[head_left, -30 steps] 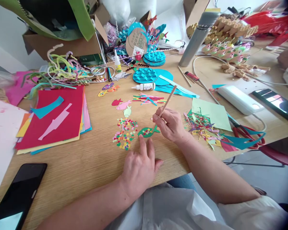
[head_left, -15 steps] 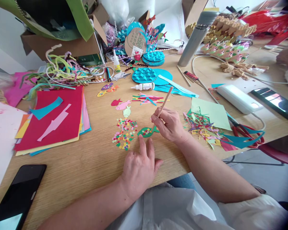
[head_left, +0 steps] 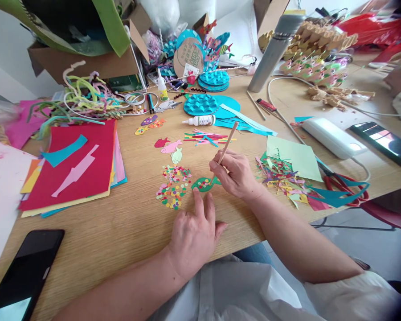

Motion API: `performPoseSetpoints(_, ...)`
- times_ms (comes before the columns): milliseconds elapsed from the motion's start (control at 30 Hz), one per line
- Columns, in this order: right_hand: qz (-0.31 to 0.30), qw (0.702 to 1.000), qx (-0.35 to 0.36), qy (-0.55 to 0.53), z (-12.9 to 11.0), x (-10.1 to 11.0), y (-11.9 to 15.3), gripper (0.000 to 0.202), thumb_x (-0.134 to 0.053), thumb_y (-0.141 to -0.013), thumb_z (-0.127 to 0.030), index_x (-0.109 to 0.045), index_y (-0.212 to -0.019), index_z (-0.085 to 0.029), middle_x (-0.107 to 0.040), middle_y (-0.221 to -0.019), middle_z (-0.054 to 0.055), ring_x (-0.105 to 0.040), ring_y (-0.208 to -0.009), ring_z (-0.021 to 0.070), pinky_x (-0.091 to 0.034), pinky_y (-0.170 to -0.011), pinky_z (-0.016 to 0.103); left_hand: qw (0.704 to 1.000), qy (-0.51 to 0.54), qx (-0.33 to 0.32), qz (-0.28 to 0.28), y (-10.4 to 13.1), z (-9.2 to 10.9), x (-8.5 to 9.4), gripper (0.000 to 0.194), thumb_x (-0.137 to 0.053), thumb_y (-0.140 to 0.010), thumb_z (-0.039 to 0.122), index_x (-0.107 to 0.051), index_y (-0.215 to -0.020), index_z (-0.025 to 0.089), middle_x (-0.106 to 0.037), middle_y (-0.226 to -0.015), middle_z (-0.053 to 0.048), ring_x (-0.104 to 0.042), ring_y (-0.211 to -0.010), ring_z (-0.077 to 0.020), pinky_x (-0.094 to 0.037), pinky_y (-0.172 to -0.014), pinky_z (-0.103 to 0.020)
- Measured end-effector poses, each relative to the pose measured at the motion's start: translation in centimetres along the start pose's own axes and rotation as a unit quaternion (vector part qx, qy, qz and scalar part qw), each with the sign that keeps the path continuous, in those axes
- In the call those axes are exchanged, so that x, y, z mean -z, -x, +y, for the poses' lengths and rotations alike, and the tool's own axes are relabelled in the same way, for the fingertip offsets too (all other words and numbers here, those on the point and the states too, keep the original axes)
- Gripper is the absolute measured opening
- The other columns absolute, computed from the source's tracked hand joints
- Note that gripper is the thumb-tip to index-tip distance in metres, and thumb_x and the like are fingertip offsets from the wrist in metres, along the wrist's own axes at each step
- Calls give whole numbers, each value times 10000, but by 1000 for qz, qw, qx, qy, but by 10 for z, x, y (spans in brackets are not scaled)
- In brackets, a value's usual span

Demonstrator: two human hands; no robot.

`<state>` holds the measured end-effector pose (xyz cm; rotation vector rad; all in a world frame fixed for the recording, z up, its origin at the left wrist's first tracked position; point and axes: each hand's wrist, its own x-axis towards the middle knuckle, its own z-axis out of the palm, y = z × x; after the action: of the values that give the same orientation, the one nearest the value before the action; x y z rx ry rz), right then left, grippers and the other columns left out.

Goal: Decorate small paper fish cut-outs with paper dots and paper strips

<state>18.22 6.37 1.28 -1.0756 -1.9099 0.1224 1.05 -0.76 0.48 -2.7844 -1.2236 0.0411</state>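
A green paper fish (head_left: 198,183) with several coloured dots on it lies flat on the table. My right hand (head_left: 235,174) is closed around a thin wooden stick (head_left: 230,139), whose lower tip meets the dots on the fish. My left hand (head_left: 197,229) rests with its fingers apart, the index fingertip on the fish's lower edge. Left of the fish is a scatter of small paper dots (head_left: 172,196). Behind them lie a red paper fish (head_left: 161,142), a pink one (head_left: 171,147) and a pale green one (head_left: 177,155).
Paper strips (head_left: 205,137) and a white glue bottle (head_left: 200,121) lie beyond my hands. On the left are stacked coloured sheets (head_left: 103,160) and a phone (head_left: 26,272). Paper scraps (head_left: 287,180), red-handled scissors (head_left: 330,183) and a white power bank (head_left: 334,137) occupy the right. A grey flask (head_left: 270,58) stands behind.
The stick's upper end has tilted slightly to the left, with my right hand shifting a little with it. My left hand stays on the fish.
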Motion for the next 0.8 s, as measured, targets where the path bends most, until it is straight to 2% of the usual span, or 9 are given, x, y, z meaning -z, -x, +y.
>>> performPoseSetpoints(800,10,1000,-7,-8,-2,0,-1,261,-457,-910,-194,-432,-651,-220,-471,-550,-9,-412,-526,133,-332,-542,283,1000,7,1,-11,0,0,1,618,-448,-939,474,-436,-1422,89,-450,-1414,-293,-683,-700,-223,-527,-633,-357)
